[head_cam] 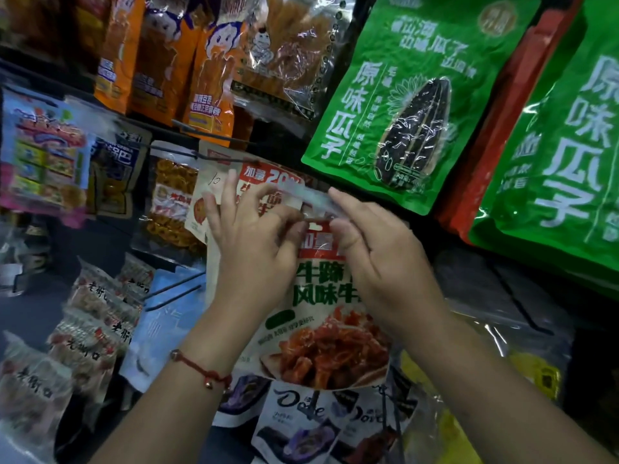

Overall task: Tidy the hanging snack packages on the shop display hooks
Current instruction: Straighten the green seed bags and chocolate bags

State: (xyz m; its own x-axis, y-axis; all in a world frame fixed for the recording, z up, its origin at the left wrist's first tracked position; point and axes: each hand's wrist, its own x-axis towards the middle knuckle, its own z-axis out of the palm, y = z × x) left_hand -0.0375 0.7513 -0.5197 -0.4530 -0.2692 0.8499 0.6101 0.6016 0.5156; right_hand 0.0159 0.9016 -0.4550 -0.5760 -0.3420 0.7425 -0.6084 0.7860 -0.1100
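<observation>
Showing red braised meat, the cream snack pouch (321,343) hangs pinched by both hands.

Glossy plastic snack packages (321,316) hang on thin metal hooks (214,140).

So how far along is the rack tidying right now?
Done: the green seed bags and the orange packs above hang in rows. In hand: the left hand and the right hand pinch the top edge of a beef snack pouch, which is not visibly on a hook. Left: hanging that pouch, then the packs lying loose at lower left.
</observation>
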